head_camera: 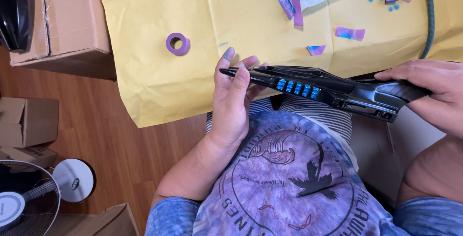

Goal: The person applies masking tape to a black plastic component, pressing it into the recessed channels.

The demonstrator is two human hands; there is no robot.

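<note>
A long black plastic part with a row of blue buttons spans between both hands above the person's lap. The left hand cradles its narrow tip, fingers curled loosely around it. The right hand grips the wider end. Beyond it, a purple tape roll lies on the yellow paper.
</note>
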